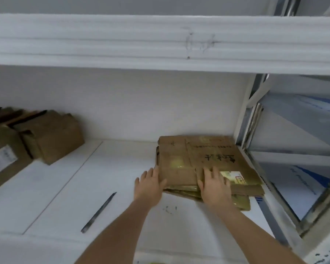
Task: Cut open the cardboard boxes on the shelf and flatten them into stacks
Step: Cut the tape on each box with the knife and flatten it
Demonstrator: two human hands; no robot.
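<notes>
A stack of flattened brown cardboard boxes lies at the right end of the white shelf. My right hand rests flat on the top sheet near its front edge, fingers straight. My left hand touches the stack's left front corner with straight fingers, the thumb lying on the cardboard. A thin dark knife lies on the shelf to the left of my left forearm, apart from both hands. Whole cardboard boxes stand at the far left of the shelf.
The upper shelf's white front edge hangs over the work area. A metal upright bounds the shelf on the right, with another shelving unit holding blue-and-white sheets beyond it. A box with a white label sits at the left edge.
</notes>
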